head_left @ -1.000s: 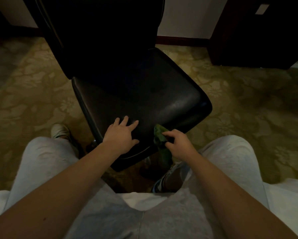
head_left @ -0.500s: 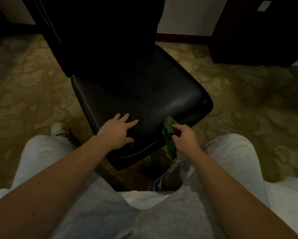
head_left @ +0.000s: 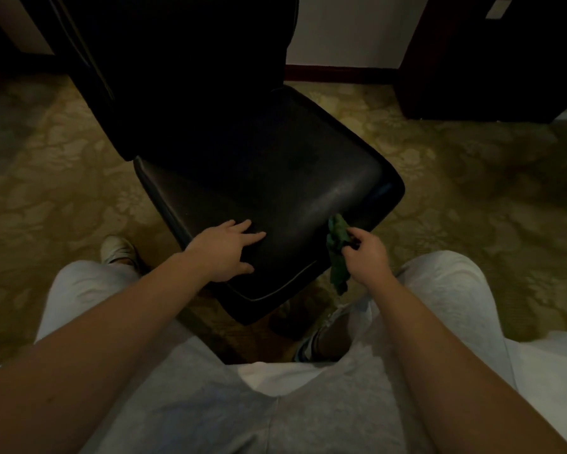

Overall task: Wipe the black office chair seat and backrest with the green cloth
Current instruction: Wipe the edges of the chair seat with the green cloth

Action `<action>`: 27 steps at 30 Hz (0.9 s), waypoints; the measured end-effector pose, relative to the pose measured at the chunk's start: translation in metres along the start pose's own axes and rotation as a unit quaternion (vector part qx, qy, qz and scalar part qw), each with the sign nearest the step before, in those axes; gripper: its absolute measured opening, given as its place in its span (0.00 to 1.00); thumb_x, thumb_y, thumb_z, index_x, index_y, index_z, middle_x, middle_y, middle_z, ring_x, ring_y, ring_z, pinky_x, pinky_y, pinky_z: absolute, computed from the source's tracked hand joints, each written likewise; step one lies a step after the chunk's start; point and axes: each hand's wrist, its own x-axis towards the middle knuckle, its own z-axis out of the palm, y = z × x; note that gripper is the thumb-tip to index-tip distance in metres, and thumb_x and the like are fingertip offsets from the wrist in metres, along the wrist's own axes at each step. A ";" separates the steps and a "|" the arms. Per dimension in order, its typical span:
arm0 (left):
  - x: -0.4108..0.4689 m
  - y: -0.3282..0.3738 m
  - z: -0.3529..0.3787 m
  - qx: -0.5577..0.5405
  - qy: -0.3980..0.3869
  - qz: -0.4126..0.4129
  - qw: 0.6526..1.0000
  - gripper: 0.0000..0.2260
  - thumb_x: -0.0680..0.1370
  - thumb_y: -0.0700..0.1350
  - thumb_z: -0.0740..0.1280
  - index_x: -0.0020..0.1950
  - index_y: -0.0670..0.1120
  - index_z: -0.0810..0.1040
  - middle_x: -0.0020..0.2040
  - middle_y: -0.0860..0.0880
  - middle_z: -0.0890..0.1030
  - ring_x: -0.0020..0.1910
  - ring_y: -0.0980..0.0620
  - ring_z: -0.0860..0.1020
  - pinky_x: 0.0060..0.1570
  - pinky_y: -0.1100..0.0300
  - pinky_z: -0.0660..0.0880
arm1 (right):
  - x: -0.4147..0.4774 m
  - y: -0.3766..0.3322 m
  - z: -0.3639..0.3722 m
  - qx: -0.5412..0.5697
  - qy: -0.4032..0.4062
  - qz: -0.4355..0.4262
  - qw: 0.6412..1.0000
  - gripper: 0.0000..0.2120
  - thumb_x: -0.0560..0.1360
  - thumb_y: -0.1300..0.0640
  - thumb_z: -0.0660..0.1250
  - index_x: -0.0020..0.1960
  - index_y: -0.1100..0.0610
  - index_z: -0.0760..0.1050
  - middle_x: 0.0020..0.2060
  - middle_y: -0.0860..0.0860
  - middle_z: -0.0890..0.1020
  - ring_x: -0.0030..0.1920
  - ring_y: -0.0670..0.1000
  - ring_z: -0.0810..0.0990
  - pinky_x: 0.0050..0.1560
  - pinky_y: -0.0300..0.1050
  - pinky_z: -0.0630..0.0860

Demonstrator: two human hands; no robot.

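Observation:
The black office chair seat (head_left: 275,178) stands in front of me, its corner pointing at my legs. Its dark backrest (head_left: 183,67) rises at the far left. My left hand (head_left: 226,249) rests flat on the near part of the seat with fingers spread. My right hand (head_left: 364,257) pinches the green cloth (head_left: 337,250) against the seat's near right edge. The cloth is bunched and its lower end hangs below the seat edge.
Patterned yellow-green carpet (head_left: 472,198) surrounds the chair. Dark wooden furniture (head_left: 491,54) stands at the back right against a pale wall. My knees in light grey trousers and a shoe (head_left: 118,250) flank the chair's near corner.
My right hand has slid the green cloth along the seat's right edge, away from me and to the right. My left hand has stayed on the seat.

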 end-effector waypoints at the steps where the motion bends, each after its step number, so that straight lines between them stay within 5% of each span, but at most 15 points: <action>1: -0.002 -0.002 -0.001 0.006 -0.002 -0.002 1.000 0.36 0.79 0.61 0.65 0.80 0.63 0.47 0.82 0.52 0.45 0.80 0.45 0.50 0.77 0.47 0.55 | 0.002 0.001 -0.001 0.004 0.005 0.003 1.000 0.21 0.78 0.65 0.63 0.70 0.59 0.71 0.61 0.56 0.78 0.61 0.56 0.76 0.57 0.43 0.71; 6: -0.006 0.003 0.001 0.022 -0.010 -0.010 1.000 0.36 0.80 0.60 0.64 0.80 0.62 0.46 0.82 0.51 0.44 0.80 0.44 0.49 0.77 0.46 0.56 | 0.003 0.004 0.002 0.001 -0.009 0.012 1.000 0.21 0.77 0.65 0.64 0.70 0.58 0.72 0.58 0.56 0.78 0.56 0.55 0.78 0.54 0.44 0.74; 14: -0.002 0.009 0.004 0.014 -0.006 -0.013 1.000 0.36 0.80 0.61 0.63 0.80 0.62 0.45 0.82 0.52 0.44 0.80 0.44 0.49 0.77 0.46 0.57 | -0.008 0.000 0.007 -0.050 -0.148 -0.021 0.988 0.17 0.75 0.65 0.67 0.62 0.53 0.78 0.51 0.51 0.81 0.52 0.51 0.79 0.46 0.40 0.72; 23: 0.001 0.006 -0.005 0.024 -0.030 0.018 0.999 0.36 0.79 0.60 0.65 0.80 0.63 0.47 0.82 0.52 0.44 0.80 0.45 0.51 0.77 0.48 0.56 | -0.002 0.002 -0.006 0.031 -0.002 0.018 0.999 0.21 0.78 0.67 0.63 0.70 0.59 0.71 0.59 0.56 0.78 0.59 0.55 0.77 0.54 0.43 0.73; 27: 0.001 0.009 -0.002 0.026 -0.025 0.017 0.999 0.36 0.79 0.59 0.65 0.80 0.62 0.46 0.82 0.51 0.44 0.80 0.44 0.50 0.77 0.48 0.57 | 0.001 0.003 -0.002 0.002 -0.019 0.028 0.999 0.20 0.77 0.66 0.64 0.68 0.58 0.73 0.58 0.56 0.79 0.58 0.56 0.78 0.52 0.42 0.73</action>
